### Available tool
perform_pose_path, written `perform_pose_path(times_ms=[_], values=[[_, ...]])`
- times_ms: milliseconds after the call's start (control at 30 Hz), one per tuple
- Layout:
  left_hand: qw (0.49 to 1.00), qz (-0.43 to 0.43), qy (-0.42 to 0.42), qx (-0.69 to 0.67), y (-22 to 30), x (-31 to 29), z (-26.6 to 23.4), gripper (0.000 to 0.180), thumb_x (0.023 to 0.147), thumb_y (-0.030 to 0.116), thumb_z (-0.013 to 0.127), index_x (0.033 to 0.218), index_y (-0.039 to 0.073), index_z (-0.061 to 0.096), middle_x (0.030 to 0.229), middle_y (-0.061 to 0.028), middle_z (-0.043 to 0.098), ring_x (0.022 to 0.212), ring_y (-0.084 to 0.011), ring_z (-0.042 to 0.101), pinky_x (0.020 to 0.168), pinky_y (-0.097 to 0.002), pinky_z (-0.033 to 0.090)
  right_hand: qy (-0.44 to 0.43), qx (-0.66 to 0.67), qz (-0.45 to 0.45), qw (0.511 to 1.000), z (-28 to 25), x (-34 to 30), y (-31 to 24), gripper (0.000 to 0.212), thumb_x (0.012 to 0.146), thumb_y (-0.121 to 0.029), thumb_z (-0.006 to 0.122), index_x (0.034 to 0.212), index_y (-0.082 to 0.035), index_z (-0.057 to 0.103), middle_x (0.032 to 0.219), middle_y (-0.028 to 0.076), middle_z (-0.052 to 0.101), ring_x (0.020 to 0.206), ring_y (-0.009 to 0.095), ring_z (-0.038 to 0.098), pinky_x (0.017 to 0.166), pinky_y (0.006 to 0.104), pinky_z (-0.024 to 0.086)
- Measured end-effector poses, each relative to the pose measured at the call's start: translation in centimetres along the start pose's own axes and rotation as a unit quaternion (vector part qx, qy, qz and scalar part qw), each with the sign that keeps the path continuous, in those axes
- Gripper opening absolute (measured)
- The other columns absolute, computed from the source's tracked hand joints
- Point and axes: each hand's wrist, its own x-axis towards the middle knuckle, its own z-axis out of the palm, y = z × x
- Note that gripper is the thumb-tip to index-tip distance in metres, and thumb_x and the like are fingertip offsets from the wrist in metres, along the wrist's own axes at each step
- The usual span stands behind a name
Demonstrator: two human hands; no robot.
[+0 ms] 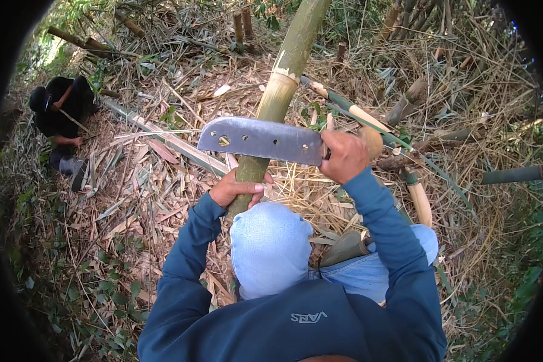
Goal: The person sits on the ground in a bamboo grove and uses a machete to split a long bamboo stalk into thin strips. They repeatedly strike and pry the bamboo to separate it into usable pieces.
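A thick green bamboo pole (301, 39) slants from the far top down to my knee. My left hand (240, 188) wraps round its near end, thumb across the front. In my right hand (345, 155) is the handle of a wide cleaver-like machete (259, 140), mostly hidden by the fingers. Its grey blade, pierced by several holes, lies crosswise over the pole, just beyond my left hand. Whether the edge touches the bamboo I cannot tell. Farther up, a pale band (279, 87) shows where the green skin is off.
Dry leaves and bamboo shavings (308, 193) cover the ground. A split bamboo length (175, 142) lies to the left, and cut pieces (419, 199) lie at the right. At the far left another person (63, 114) in dark clothes crouches, holding a thin strip. Stumps and brush (238, 27) stand beyond.
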Motion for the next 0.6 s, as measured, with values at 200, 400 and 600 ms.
perform_pose_path(times_ms=[200, 400, 600], values=[[1.000, 0.000, 0.024, 0.011, 0.4, -0.7, 1.1, 0.035, 0.077, 0.011, 0.071, 0.108, 0.000, 0.058, 0.070, -0.0045, 0.058, 0.058, -0.0117, 0.055, 0.055, -0.0243, 0.043, 0.011, -0.040, 0.014, 0.999, 0.0, 2.9, 1.8, 0.020, 0.073, -0.022, 0.066, 0.074, -0.008, 0.052, 0.065, 0.014, 0.060, 0.060, 0.033, 0.062, 0.056, 0.0441, 0.049], [0.998, 0.002, 0.034, 0.051, 0.3, -0.8, 0.8, 0.033, 0.077, 0.009, 0.072, 0.106, 0.002, 0.059, 0.074, -0.0036, 0.059, 0.059, -0.0094, 0.055, 0.056, -0.0234, 0.043, 0.044, -0.056, 0.048, 0.996, 0.6, 4.7, 3.4, 0.023, 0.079, -0.026, 0.066, 0.077, -0.008, 0.054, 0.068, 0.016, 0.061, 0.062, 0.033, 0.063, 0.056, 0.0444, 0.049], [0.996, 0.011, 0.035, 0.076, 0.5, -1.1, 0.8, 0.033, 0.077, 0.010, 0.072, 0.106, 0.001, 0.059, 0.073, -0.0036, 0.059, 0.060, -0.0098, 0.055, 0.056, -0.0232, 0.043, 0.008, -0.071, -0.070, 0.995, -0.1, 3.1, 2.0, 0.023, 0.077, -0.022, 0.066, 0.078, -0.004, 0.053, 0.069, 0.018, 0.063, 0.065, 0.035, 0.065, 0.061, 0.0454, 0.052]])
